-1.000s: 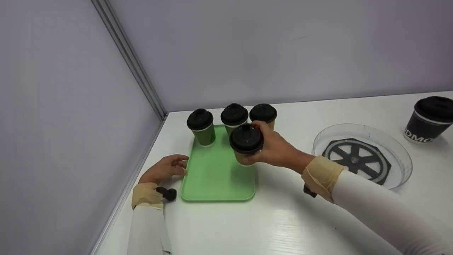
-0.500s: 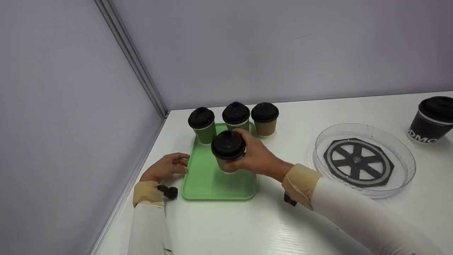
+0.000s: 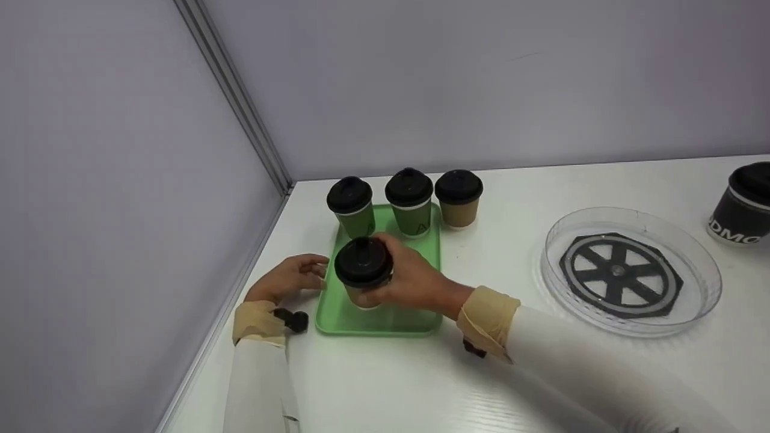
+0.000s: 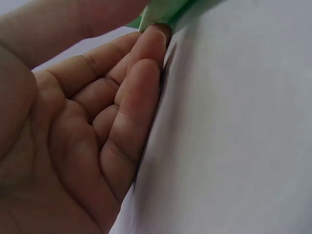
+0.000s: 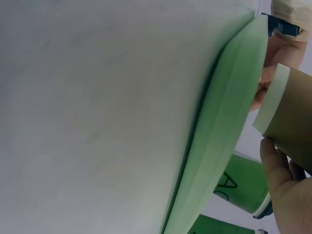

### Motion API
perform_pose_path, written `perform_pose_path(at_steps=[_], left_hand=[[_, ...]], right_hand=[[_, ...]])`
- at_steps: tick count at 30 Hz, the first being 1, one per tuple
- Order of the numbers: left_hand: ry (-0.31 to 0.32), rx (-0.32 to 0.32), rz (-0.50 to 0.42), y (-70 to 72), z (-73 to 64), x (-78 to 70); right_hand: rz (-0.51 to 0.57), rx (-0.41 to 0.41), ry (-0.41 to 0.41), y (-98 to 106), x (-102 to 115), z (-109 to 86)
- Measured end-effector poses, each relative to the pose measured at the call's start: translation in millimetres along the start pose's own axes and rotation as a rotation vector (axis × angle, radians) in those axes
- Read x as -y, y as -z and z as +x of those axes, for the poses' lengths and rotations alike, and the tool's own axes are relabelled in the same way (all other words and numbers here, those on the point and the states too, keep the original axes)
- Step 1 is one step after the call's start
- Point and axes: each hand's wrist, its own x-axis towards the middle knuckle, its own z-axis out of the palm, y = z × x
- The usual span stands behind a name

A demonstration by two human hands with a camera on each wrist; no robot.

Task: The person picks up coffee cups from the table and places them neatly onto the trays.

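Observation:
My right hand (image 3: 412, 279) grips a brown paper coffee cup (image 5: 297, 114) with a black lid (image 3: 363, 262). The cup hangs above the front half of the green tray (image 3: 376, 322); in the right wrist view its pale base is apart from the tray's rim (image 5: 229, 107). My left hand (image 3: 286, 279) lies beside the tray's left edge, its fingers loosely bent and the fingertips at the rim. Two green cups with black lids, a left one (image 3: 354, 216) and a right one (image 3: 412, 210), stand upright at the back of the tray.
Just right of the tray's back corner stands another brown cup (image 3: 459, 207) with a black lid. A round clear dish (image 3: 701, 288) containing a black spoked disc (image 3: 619, 270) lies to the right. At the far right is a black cup (image 3: 740, 213). Walls border the table.
My right hand has carried the brown cup left and toward me over the tray, uncovering the green and brown cups behind it. The left hand stays by the tray's edge.

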Motion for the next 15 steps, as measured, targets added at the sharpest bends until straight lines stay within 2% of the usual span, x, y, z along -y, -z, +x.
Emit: perform_pose_path(at_steps=[8,15], left_hand=[[0.009,-0.01,0.033,0.6,2.4,0.0],[-0.028,0.0,0.023,-0.2,0.8,1.5]], right_hand=[[-0.017,0.01,-0.038,-11.4,7.0,2.8],[-0.023,0.019,-0.006,-23.5,10.6,9.1]])
